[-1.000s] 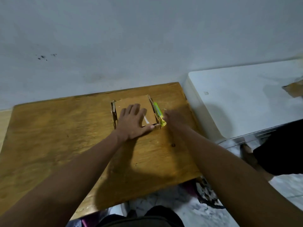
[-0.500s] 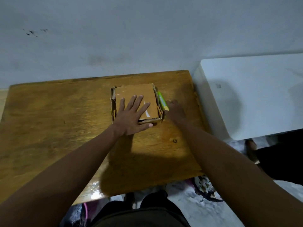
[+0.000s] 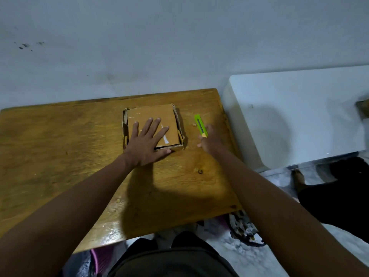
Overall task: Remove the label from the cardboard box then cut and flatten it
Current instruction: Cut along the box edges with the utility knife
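Observation:
A flattened brown cardboard box (image 3: 151, 112) lies on the wooden table (image 3: 60, 146), its side walls folded in around a flat top panel. A thin white strip (image 3: 165, 137) shows on that panel. My left hand (image 3: 147, 142) lies flat on the box with fingers spread. A green utility knife (image 3: 200, 124) sits to the right of the box, apart from it, pointing away from me. My right hand (image 3: 210, 141) pinches the knife's near end; whether the blade is out cannot be seen.
A white appliance top (image 3: 299, 116) stands just right of the table, with a brown object (image 3: 362, 105) at its far right edge. Another person's foot (image 3: 298, 176) and dark clothing are on the floor at the right. A wall runs behind the table.
The knife was against the box's right side; my right hand has carried it to the right, away from the box. My left hand stays flat on the box, fingers spread wider.

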